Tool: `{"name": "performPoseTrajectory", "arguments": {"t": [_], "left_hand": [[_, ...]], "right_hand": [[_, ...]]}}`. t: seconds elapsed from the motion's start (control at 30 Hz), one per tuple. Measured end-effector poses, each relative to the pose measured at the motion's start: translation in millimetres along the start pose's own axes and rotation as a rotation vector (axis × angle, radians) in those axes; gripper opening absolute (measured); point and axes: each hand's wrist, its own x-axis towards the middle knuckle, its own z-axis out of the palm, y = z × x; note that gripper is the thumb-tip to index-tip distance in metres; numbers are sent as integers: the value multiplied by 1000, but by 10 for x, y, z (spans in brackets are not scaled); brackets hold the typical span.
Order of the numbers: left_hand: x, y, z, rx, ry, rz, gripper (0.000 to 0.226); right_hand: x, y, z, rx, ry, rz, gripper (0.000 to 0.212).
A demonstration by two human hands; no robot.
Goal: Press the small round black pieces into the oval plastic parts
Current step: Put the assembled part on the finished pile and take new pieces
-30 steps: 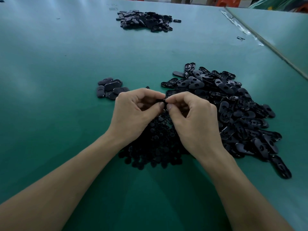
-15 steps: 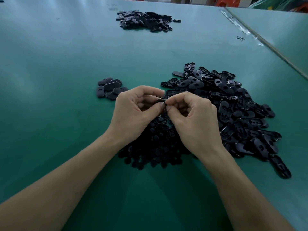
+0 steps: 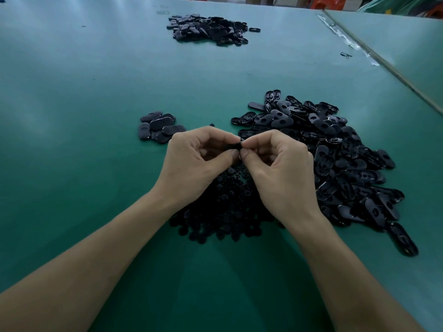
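The left hand [image 3: 194, 164] and the right hand [image 3: 280, 168] pinch one black part [image 3: 233, 146] together, above the round pieces [image 3: 223, 207].

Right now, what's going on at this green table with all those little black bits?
A person is working bare-handed. The left hand and right hand pinch one small black plastic part between them, mostly hidden, above a heap of small round black pieces. A big pile of oval black plastic parts lies to the right, a small cluster of ovals to the left, and another dark pile far across the green table.
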Motion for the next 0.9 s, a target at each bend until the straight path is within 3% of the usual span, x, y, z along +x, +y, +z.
{"name": "performPoseTrajectory", "arguments": {"t": [0.33,0.53,0.9], "left_hand": [[41,-44,-5,21,24,-12,27],[31,-32,-2,0,4,-9,25],[35,-48,-25,-22,14,-40,27]], "right_hand": [[9,-11,-2,5,-24,-20,17],[16,-1,-24,-112,-14,-77,26],[50,41,-73,7,-74,-24,15]]}}
